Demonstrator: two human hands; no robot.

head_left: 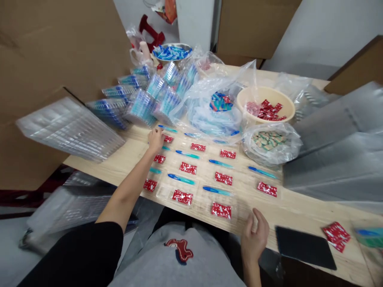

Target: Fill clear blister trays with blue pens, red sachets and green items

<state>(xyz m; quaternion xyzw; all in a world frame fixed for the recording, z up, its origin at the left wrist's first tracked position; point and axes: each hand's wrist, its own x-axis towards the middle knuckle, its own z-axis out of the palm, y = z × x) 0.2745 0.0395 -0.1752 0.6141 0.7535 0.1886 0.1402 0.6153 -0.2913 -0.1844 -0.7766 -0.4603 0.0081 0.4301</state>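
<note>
At the far left of the rows is my left hand [156, 140], its fingers bent and bunched. Its fingertips meet the end of a small red printed packet [168, 139]; whether they pinch it is hidden. Just beyond lies a blue-and-teal pen-shaped piece [167, 128]. My right hand [255, 232] hovers by the near table edge, fingers loosely curled and thumb apart, holding nothing. Nearest to it is another red packet [221, 210]. Several such packets and pen-shaped pieces [217, 191] lie in rows, on clear plastic trays [164, 191] that show faintly.
Stacked clear trays [72, 127] lean at left, beside bundles of blue-teal pieces [142, 107]. Behind the rows stand a clear bag [197, 115], a cream bowl [242, 99] of red packets and a bag of small pale-green pieces [271, 141]. A black flat rectangle [305, 247] lies at right.
</note>
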